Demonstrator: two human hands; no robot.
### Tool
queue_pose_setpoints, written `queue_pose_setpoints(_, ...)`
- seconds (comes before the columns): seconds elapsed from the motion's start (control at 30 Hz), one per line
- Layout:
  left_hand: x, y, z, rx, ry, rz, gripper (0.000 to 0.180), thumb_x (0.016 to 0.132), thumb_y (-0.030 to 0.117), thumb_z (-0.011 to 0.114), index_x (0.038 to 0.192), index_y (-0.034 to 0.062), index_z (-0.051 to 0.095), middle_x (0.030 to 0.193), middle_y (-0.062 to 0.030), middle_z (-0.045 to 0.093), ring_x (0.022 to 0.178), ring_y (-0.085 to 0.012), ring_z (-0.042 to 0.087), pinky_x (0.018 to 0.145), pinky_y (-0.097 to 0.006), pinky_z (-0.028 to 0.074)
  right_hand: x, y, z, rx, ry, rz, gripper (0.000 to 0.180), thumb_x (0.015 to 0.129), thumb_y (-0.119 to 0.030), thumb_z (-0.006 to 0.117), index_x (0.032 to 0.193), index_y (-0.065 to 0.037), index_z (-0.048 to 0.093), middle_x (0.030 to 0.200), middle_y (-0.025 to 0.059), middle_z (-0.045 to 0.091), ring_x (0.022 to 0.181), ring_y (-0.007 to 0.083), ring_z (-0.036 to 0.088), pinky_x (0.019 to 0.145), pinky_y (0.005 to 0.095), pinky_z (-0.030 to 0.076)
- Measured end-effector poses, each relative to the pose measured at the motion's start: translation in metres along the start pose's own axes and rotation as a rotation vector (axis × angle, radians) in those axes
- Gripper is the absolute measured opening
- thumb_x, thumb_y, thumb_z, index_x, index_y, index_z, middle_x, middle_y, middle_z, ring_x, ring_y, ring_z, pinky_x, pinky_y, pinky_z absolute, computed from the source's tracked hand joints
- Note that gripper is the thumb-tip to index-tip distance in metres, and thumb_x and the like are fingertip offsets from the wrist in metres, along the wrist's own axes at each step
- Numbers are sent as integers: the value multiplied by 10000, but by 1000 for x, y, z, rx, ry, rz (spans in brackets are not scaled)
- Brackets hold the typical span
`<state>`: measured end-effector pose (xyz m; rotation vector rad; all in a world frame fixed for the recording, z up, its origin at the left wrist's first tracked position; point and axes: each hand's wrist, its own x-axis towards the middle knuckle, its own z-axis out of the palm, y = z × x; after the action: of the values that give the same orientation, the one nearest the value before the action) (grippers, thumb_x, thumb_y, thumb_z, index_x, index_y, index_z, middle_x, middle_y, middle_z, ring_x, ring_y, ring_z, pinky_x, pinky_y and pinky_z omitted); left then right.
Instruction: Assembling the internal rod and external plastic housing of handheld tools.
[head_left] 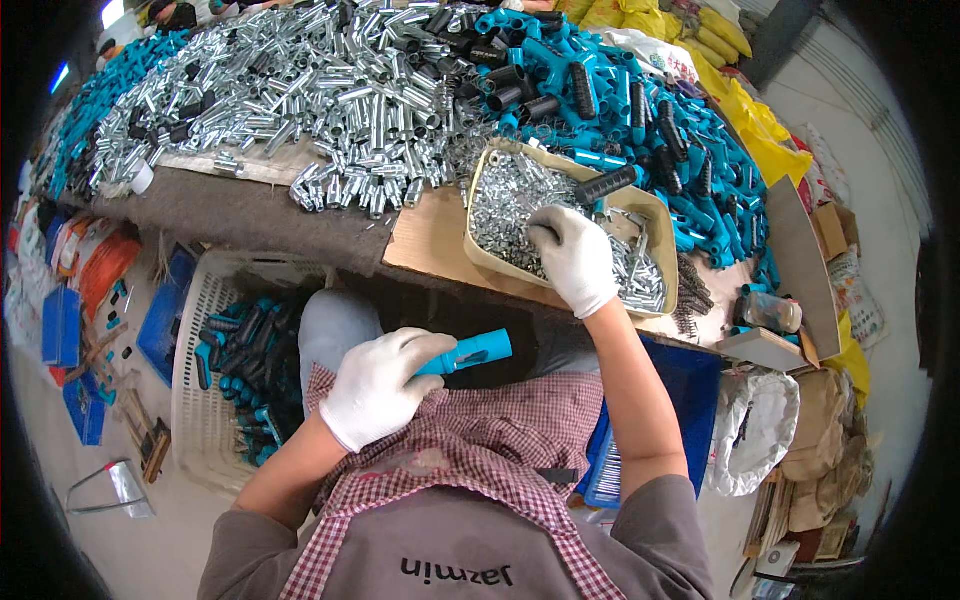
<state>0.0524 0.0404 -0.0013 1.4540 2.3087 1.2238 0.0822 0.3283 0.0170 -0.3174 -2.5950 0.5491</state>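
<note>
1. Left hand [385, 390], gloved: fingers closed around one end of a teal housing [478, 352], the other end projecting to the right. The housing lies nearly level above the lap, apart from the table.
2. Right hand [573, 255], gloved: fingers curled, thumb and forefinger drawn together over the tray [512, 268]. Whether a part is pinched between them cannot be told.
3. Possible faults, as judged. A glove's thick fingertips could take several small parts [510, 195] at once, or let one slip. The housing, gripped at one end only, could tilt and drop to the lap if the hold slackened. A sleeve across the tray could roll in if nudged by the right hand. The tray, near the table's edge, could be dragged by a snagged cuff.
4. Counts. Hands: two. Housing in hand: one. Tray: one. Black sleeve [606, 184] across the tray: one. Crate [184, 380] at the left knee: one. Jar [773, 312]: one. White bag [752, 440]: one. The metal tubes [340, 110], the teal heap [690, 200], the springs [692, 297] and the tray's small parts are too many and too overlapped to count.
</note>
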Motion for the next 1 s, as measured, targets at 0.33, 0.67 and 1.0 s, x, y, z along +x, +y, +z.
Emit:
queue_pose_setpoints(0.33, 5, -4, 1, -918, 73, -501, 446, 820, 90, 681, 1239, -31, 591, 1085, -133, 667, 963, -224, 666, 874, -336, 522, -77, -67, -4, 948, -98, 306, 101, 777, 2, 679, 871, 38, 684, 868, 67, 686, 798, 142, 631, 773, 272, 504)
queue_pose_setpoints(0.67, 2, -1, 18, -453, 229, -301, 472, 813, 43, 679, 1267, -37, 579, 1148, -147, 654, 1047, -222, 642, 928, -324, 501, -90, -85, 25, 647, -64, 224, 152, 719, -84, 800, 777, -25, 673, 793, 80, 675, 720, 178, 655, 699, 317, 527)
queue_pose_setpoints(1.0, 8, -6, 5, -940, -17, -443, 484, 849, 14, 595, 1325, -58, 550, 1064, -103, 660, 881, -149, 658, 769, -286, 540, -73, -64, 24, 1045, -332, 258, 496, 752, -168, 846, 1153, 4, 610, 1087, 58, 655, 968, 141, 605, 909, 307, 491)
